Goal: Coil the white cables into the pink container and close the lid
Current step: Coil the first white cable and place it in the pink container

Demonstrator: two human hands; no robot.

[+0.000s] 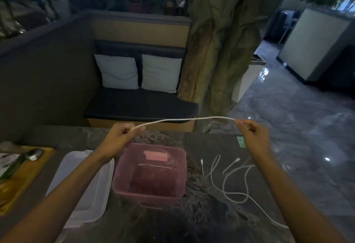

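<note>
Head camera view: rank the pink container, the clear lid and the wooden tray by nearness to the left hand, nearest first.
1. Pink container, open, just below the left hand.
2. Clear lid, flat on the table left of the container.
3. Wooden tray, at the far left edge.

Left hand and right hand pinch white cable stretched mid-frame above open pink container; clear lid lower left, loose cables lower right on desk.
</note>
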